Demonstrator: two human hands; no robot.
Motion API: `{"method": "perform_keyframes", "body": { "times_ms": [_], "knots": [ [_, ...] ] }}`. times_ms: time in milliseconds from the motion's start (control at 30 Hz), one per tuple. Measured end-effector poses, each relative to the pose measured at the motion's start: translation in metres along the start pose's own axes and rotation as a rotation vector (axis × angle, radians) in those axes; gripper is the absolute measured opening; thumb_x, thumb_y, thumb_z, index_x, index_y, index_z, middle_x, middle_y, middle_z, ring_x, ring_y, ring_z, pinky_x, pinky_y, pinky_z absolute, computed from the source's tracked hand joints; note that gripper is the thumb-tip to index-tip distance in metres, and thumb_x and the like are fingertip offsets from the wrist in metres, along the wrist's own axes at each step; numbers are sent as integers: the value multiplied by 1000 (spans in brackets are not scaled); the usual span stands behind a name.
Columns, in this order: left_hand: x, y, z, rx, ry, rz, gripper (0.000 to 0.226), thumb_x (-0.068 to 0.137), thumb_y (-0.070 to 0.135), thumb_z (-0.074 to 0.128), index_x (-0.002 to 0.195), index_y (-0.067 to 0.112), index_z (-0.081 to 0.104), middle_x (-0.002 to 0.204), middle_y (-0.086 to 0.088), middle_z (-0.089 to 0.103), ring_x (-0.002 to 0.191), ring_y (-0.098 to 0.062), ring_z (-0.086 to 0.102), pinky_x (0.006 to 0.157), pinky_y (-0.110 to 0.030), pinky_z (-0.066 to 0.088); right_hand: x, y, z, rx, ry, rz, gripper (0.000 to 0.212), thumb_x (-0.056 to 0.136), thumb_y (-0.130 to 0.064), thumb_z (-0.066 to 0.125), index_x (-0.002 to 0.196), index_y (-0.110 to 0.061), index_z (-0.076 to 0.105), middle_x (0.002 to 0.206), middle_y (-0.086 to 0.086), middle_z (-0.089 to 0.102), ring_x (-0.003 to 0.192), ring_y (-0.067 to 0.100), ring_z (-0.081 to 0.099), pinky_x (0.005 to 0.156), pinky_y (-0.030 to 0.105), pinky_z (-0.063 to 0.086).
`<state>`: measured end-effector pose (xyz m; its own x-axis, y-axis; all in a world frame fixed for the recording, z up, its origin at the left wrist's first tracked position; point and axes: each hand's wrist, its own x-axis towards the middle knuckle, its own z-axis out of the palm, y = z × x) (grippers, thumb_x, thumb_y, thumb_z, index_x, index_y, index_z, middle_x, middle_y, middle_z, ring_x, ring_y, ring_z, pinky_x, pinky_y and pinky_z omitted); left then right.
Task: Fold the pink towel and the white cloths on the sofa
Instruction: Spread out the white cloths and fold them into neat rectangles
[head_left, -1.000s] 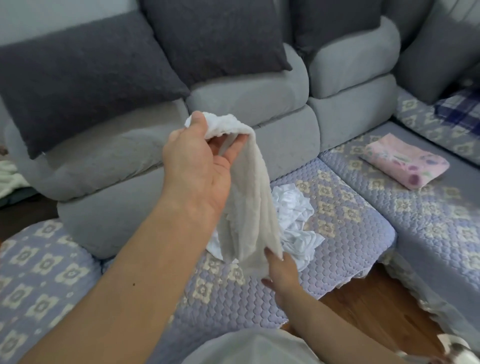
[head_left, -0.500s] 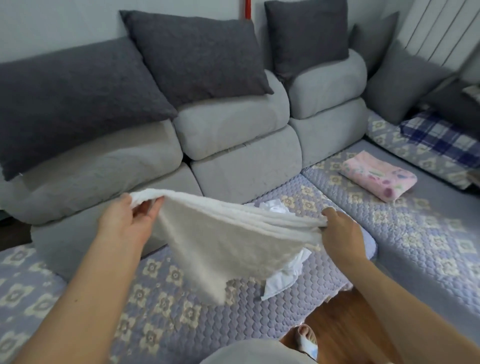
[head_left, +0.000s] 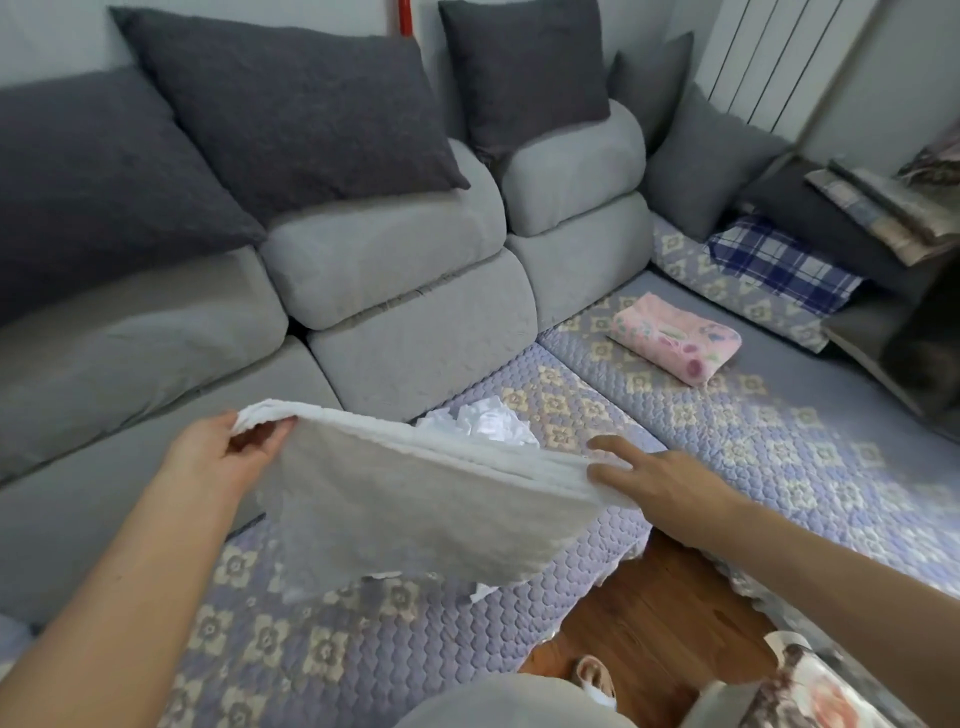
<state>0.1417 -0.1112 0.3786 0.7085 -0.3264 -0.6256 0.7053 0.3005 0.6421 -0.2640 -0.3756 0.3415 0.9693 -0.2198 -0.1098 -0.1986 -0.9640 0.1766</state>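
**White cloth stretched flat over the sofa, ready for its first fold**

A person's left hand (head_left: 218, 457) pinches one corner of a white cloth (head_left: 415, 509), thumb over the edge and fingers curled beneath. The right hand (head_left: 660, 478) is at the opposite corner: its forefinger points out straight, and whether the other fingers still clasp the edge cannot be told from this angle. A second ago the cloth hung bunched from the raised left hand; now it is pulled wide and held nearly level above the quilted seat cover (head_left: 322, 639). That suggests it is squared up and about to be laid down or doubled over. Just behind it a crumpled pile of white cloths (head_left: 483, 421) waits unfolded. Farther off, the pink towel (head_left: 675, 338) lies already folded on the corner seat.
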Motion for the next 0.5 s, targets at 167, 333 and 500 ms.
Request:
{"method": "perform_keyframes", "body": {
  "times_ms": [167,333,500],
  "knots": [
    [-2,-29,18,25,9,-43,30,109,13,28,110,-4,53,129,-19,59,126,-30,57,110,-47,42,-9,32,33,137,10,262,55,89,0,58,135,-28,48,145,-8,42,65,22,59,53,35,46],
    [-17,-66,42,52,30,-38,29,109,10,29,97,-4,52,113,-19,62,120,-30,56,110,-47,41,-38,58,46,43,-47,-81,52,75,1,69,115,-29,53,144,-1,41,54,16,51,49,30,46],
    [-22,-96,55,35,93,-27,25,108,10,32,111,-4,53,138,-18,54,125,-31,56,109,-47,42,-59,93,67,-15,-76,-106,40,69,-3,75,96,-25,56,117,0,56,48,16,49,42,30,43]
  ]
}}
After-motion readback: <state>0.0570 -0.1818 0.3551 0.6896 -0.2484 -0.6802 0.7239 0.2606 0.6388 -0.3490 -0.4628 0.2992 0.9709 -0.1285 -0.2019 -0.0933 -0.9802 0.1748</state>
